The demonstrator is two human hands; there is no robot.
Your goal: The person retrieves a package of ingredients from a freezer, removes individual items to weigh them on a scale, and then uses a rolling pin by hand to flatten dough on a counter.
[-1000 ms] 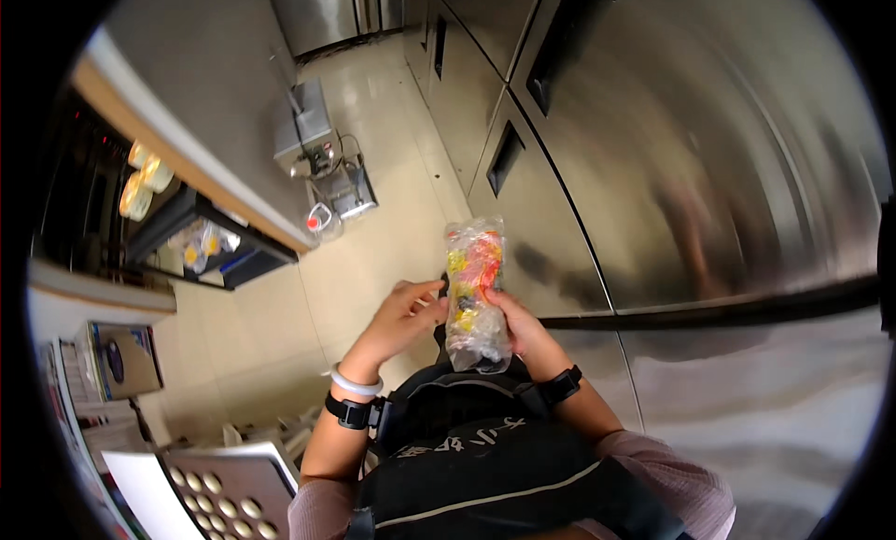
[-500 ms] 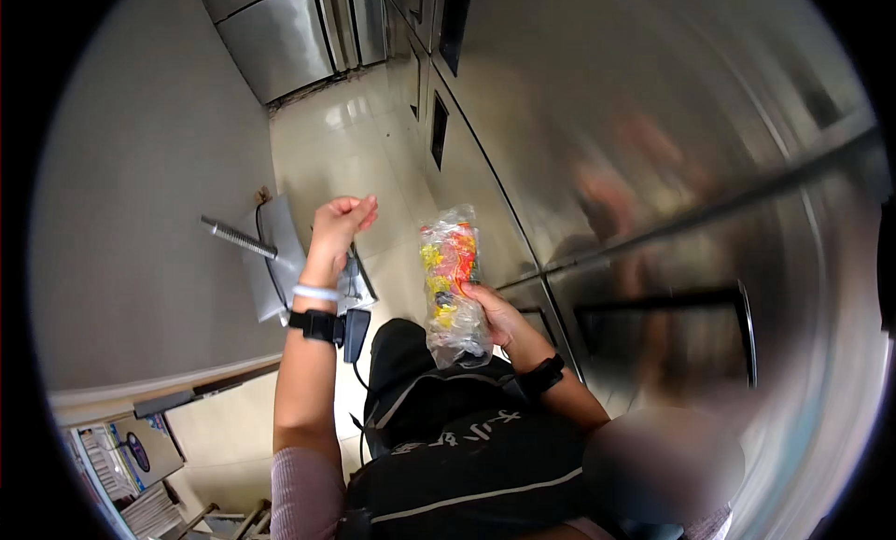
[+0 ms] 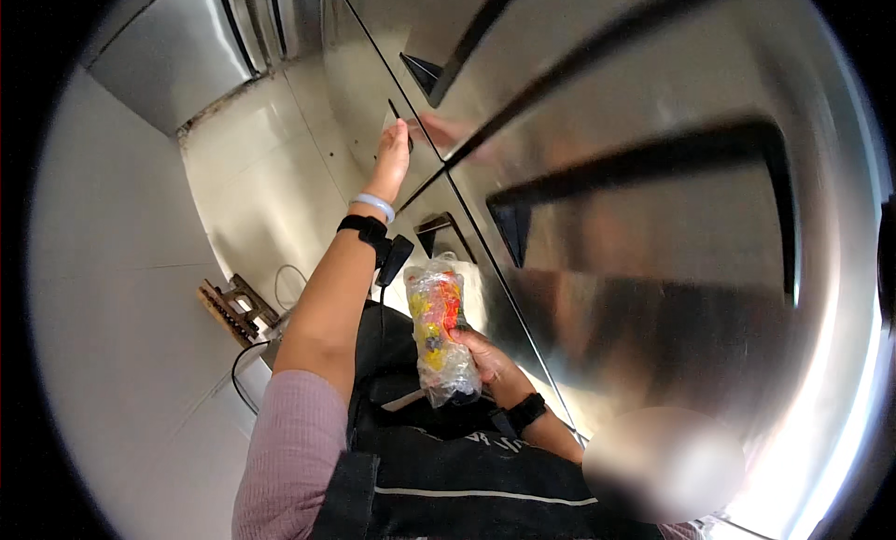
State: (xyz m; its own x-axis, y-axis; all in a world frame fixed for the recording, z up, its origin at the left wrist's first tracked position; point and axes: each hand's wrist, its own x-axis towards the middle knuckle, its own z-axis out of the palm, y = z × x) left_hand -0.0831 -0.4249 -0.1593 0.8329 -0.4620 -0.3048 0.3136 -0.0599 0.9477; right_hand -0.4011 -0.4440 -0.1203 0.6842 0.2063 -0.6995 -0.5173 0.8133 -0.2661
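My right hand grips a crinkled clear plastic packet with red and yellow printing, holding it upright in front of my apron. The packet's contents are hard to make out. My left hand is stretched forward at a stainless steel door, beside a dark recessed handle. Its fingers look extended and lie close to the handle, partly covering it; whether they touch it is unclear. A pale bangle and a black strap circle the left wrist.
Large steel doors with black recessed handles rise close on my right. A pale wall or panel stands on the left, with a dark brown object near its foot. Light tiled floor runs between them toward another steel unit.
My left hand has moved forward and right to the steel door, its fingers now extended. The view has shifted toward the doors. My right hand still holds the packet.
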